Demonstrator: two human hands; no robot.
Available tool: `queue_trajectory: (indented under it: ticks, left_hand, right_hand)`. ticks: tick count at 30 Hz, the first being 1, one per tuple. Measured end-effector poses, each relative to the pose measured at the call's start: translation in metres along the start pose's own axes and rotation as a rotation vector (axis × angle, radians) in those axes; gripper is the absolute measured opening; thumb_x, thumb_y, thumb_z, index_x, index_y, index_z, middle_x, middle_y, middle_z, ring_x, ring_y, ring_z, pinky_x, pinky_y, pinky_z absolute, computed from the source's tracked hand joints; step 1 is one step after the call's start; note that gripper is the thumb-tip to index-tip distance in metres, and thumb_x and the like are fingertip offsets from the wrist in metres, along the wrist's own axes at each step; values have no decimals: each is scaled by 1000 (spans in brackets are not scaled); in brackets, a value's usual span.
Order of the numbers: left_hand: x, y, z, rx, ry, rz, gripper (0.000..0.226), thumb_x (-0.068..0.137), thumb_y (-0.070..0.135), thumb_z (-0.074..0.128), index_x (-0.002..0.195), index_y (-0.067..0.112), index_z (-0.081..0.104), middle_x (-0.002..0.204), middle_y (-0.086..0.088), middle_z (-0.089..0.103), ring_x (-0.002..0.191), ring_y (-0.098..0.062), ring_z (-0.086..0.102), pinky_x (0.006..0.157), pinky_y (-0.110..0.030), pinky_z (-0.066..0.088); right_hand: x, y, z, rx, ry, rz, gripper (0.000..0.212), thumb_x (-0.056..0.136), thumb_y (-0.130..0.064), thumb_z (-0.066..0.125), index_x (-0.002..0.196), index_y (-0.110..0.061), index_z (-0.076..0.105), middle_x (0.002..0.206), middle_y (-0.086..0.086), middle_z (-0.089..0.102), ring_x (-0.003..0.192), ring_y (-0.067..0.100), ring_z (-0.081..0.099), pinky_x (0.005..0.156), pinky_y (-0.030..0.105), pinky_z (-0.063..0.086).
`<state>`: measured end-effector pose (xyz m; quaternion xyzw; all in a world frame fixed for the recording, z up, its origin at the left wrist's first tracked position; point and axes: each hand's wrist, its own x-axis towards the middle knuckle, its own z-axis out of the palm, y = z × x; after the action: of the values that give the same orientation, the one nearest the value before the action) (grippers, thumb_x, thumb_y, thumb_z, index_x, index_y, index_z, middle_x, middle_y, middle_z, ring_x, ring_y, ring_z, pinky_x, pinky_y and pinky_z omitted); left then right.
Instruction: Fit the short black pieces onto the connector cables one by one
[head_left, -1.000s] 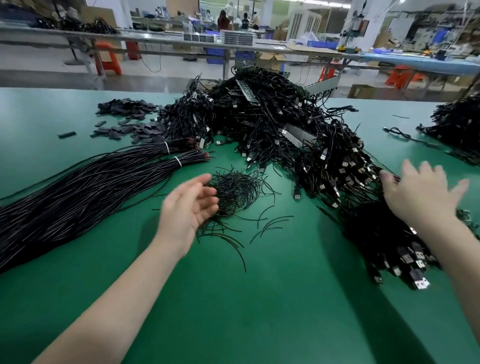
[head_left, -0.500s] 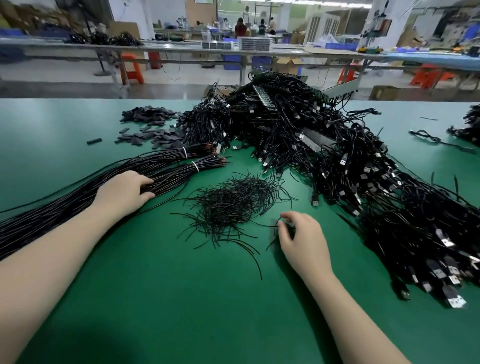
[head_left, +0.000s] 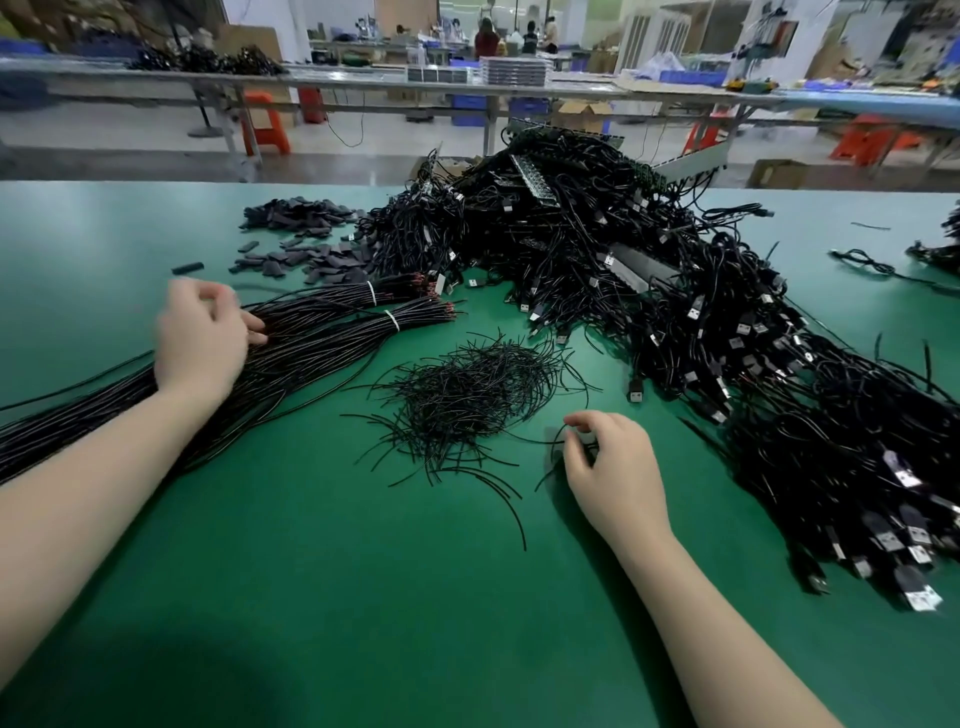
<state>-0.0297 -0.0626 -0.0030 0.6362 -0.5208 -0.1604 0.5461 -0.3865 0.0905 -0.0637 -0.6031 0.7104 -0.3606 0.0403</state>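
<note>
Your right hand (head_left: 613, 467) pinches one thin, curved black piece (head_left: 555, 453) beside the wiry heap of short pieces (head_left: 467, 395) mid-counter, while your left hand (head_left: 200, 340) curls its fingers into the long, tied cable bundle (head_left: 332, 332) toward the smooth green counter's (head_left: 415, 623) left edge, a tangled mound of USB-ended cables (head_left: 675, 322) crowding the right.

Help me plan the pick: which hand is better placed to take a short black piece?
Right. The right hand already pinches at strands by the loose pile of short black pieces; the left hand rests on the bundled cables.
</note>
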Motion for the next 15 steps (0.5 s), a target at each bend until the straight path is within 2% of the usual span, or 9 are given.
queue_trajectory:
  ticks: [2, 4, 5, 7, 9, 10, 11, 13, 15]
  left_hand:
    - [2, 7, -12, -218, 288, -12, 12, 97, 38, 30, 97, 27, 36, 68, 8, 57, 46, -11, 60, 58, -44, 47]
    - [0, 13, -27, -150, 405, 126, 13, 95, 45, 31, 100, 32, 34, 68, 5, 52, 55, -23, 55, 62, -46, 46]
    - [-5, 15, -31, -65, 350, 239, 11, 96, 47, 33, 100, 36, 35, 70, 2, 52, 59, -24, 52, 62, -44, 45]
    - [-26, 17, -36, 44, 142, 448, 2, 99, 46, 37, 100, 48, 36, 68, -1, 52, 55, -13, 48, 56, -37, 40]
    - [-54, 21, -38, 100, 2, 592, 11, 100, 40, 41, 102, 51, 39, 64, 2, 54, 52, -11, 51, 51, -27, 38]
    - [-67, 22, -38, 135, -45, 653, 11, 99, 35, 43, 103, 45, 43, 64, 3, 57, 52, -10, 55, 52, -24, 41]
    - [-77, 20, -38, 171, -82, 716, 9, 97, 31, 46, 105, 36, 47, 67, 1, 62, 54, -17, 62, 54, -29, 47]
    - [-93, 16, -39, 239, -123, 807, 18, 93, 22, 52, 106, 11, 54, 75, -10, 69, 57, -31, 69, 51, -38, 52]
    - [-100, 11, -44, 262, -154, 796, 19, 89, 13, 57, 102, 0, 58, 79, -14, 70, 59, -33, 70, 50, -37, 50]
  right_hand:
    - [-1, -2, -1, 13, 12, 9, 20, 94, -18, 55, 110, -14, 66, 104, -2, 66, 107, 16, 53, 83, 24, 40]
    - [-3, -10, -6, 63, 116, -5, 23, 93, -12, 57, 115, -12, 64, 109, 1, 65, 110, 16, 50, 89, 29, 44]
    - [-5, -17, -9, 80, 189, -58, 26, 91, -8, 59, 117, -10, 64, 111, 5, 64, 109, 18, 51, 91, 31, 45]
    - [-10, -40, -10, 72, 227, -240, 38, 88, -2, 62, 126, -6, 59, 125, 11, 58, 93, 22, 60, 84, 34, 51]
    - [-14, -78, -5, 87, 78, -422, 60, 88, -5, 64, 143, -12, 41, 150, 9, 36, 66, 16, 60, 60, 33, 53]
    - [-15, -100, 0, 75, 4, -521, 71, 87, -6, 65, 148, -18, 29, 158, 6, 22, 57, 17, 56, 49, 32, 50]
    - [-13, -121, 8, 35, -43, -618, 80, 86, -5, 65, 150, -21, 21, 161, 3, 11, 53, 20, 55, 43, 32, 46]
    - [-9, -160, 25, -62, -147, -713, 79, 87, -9, 62, 151, -21, 18, 161, 3, 13, 66, 29, 61, 46, 33, 43]
    - [1, -189, 26, -162, -213, -771, 53, 96, -24, 55, 144, -18, 36, 142, 6, 41, 90, 30, 63, 59, 34, 42]
